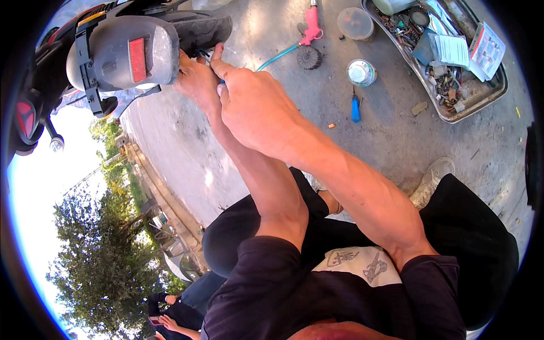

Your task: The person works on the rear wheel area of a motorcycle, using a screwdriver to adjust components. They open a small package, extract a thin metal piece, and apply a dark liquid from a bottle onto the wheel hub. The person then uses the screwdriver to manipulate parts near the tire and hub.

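Note:
Both my hands reach to the underside of a motorcycle's rear, by the dark mudguard (116,56) with a red reflector (137,59) and the tire (207,25). My left hand (195,76) is at the mudguard's edge, its fingertips mostly hidden. My right hand (246,99) overlaps it, index finger angled up at small dark parts beneath the tire, other fingers curled round something small and partly blue that I cannot make out.
On the concrete (173,164) lie a pink air gun (310,28) with hose, a blue-handled screwdriver (356,109), a can (361,72), a round container (355,22) and a metal tray (447,116) of hardware. Another person (178,314) holds a phone at lower left.

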The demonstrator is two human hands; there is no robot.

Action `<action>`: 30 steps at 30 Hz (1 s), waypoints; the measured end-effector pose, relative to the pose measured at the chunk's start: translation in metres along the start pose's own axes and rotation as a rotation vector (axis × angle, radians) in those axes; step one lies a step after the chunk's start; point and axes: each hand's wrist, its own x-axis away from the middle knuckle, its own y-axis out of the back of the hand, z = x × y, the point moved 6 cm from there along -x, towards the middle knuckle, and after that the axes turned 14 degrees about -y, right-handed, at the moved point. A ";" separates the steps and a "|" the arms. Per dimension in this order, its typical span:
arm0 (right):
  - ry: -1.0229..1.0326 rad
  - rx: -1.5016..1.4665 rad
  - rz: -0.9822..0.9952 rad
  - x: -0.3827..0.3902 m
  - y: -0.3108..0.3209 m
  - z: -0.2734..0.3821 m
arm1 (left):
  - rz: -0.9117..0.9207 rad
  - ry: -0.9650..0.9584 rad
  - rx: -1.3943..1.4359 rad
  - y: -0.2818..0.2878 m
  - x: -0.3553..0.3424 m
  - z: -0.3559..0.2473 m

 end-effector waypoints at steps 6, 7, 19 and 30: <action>0.034 0.040 -0.047 0.000 -0.003 -0.001 | -0.053 0.082 0.029 -0.008 0.011 -0.019; 0.040 0.042 -0.065 0.000 -0.003 -0.002 | -0.065 0.093 0.041 -0.008 0.012 -0.020; 0.032 0.033 -0.062 0.004 -0.003 0.001 | -0.015 0.108 0.010 -0.012 -0.008 -0.011; 0.122 -0.015 -0.069 0.017 0.009 0.013 | -0.028 0.122 0.015 -0.010 -0.002 -0.017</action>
